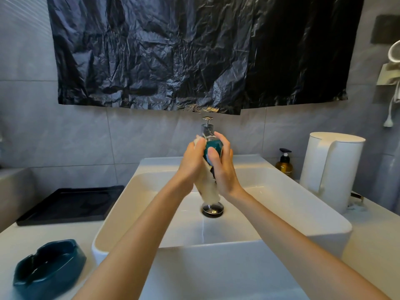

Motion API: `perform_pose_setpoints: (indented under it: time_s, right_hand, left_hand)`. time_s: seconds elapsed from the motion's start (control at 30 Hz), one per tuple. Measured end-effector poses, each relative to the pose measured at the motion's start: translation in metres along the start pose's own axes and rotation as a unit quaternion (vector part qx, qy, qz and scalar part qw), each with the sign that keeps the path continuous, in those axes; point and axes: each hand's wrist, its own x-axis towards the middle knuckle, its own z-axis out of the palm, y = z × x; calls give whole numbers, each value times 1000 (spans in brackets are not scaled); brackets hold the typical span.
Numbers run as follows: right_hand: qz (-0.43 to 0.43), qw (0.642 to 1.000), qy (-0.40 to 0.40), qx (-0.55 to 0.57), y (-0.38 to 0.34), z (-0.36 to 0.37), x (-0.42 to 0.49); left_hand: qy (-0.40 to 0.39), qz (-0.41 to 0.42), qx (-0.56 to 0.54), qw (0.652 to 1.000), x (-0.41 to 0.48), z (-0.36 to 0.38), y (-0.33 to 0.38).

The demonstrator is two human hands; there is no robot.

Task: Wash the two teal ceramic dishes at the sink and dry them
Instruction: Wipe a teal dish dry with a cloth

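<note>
Reading from the left of the sink [216, 241], I see a teal dish [48, 270] resting on the white counter [15, 245], low and just beside the sink's left front corner, its hollow facing up. Behind it, farther left of the sink and toward the wall, a black tray [71, 204] lies flat on the same counter.

Above the sink's middle, my left hand [192, 161] is closed with its grip pressing a pale cloth [206, 189] against a second teal dish [213, 149]; the cloth hangs down between both wrists toward the sink's drain [212, 210]. My right hand [223, 169] holds that dish from the other side, its grip clamped on it, the thumb laid across the teal face and the fingers curled over the top edge. The dish is held on edge, raised well above the sink's basin and just in front of the chrome tap [207, 126] at the sink's back rim. I cannot tell whether water is running from the tap, though a thin wet streak runs from the drain toward the sink's front wall.

Above the sink, a crumpled black plastic sheet [194, 50] covers the wall. To the right of the sink, an amber pump bottle [284, 164] stands near its back right corner, and just right of that a white kettle [331, 169] stands upright on the counter.
</note>
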Motion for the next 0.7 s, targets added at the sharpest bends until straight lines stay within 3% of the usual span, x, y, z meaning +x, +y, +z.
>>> perform_pose_setpoints:
  time_s: [0.07,0.13,0.37,0.5,0.63,0.7]
  right_hand:
    - [-46,997,-32,-59,2,-4,-3]
    - [-71,990,-66,-98,4,-4,-3]
    - [-33,993,-82,-79,4,8,-3]
    - [107,990,-91,12,-6,11,-3]
    - [306,933,-102,162,-13,8,1]
    - [325,924,-90,179,-12,7,3]
  left_hand:
    - [-69,-90,-72,991,-3,-9,3]
    - [-89,-117,-84,986,-4,-15,2]
    - [74,-11,-98,992,-1,-11,-9]
    - [133,-5,-149,980,-1,-8,-16]
    - [122,127,-60,983,-12,3,-18]
    - [109,154,-28,982,-18,7,-20]
